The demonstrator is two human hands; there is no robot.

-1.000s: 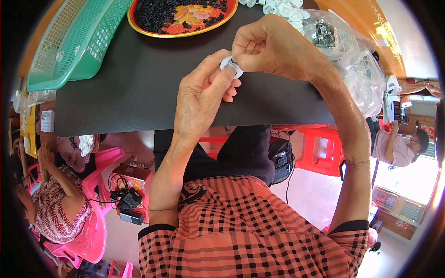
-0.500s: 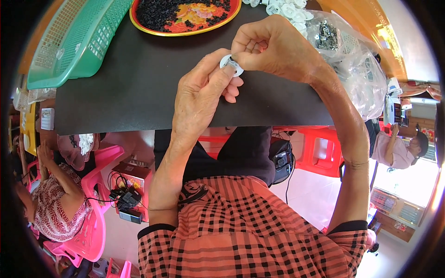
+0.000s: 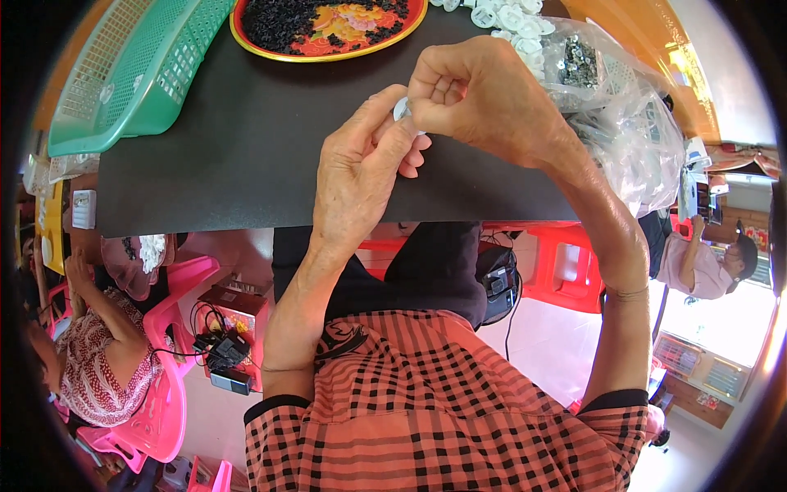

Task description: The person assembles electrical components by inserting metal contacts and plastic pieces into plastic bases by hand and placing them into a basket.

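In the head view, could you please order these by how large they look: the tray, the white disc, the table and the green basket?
1. Table
2. Green basket
3. Tray
4. White disc, partly hidden

The top edge cuts off the basket and tray, so I rank only visible parts.

The head fisheye looks down, seemingly close, on the tabletop (image 3: 238,160).

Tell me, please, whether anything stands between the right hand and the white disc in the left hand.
Nothing visible does: the right hand is right at the white disc, covering part of it, while the left hand holds it.
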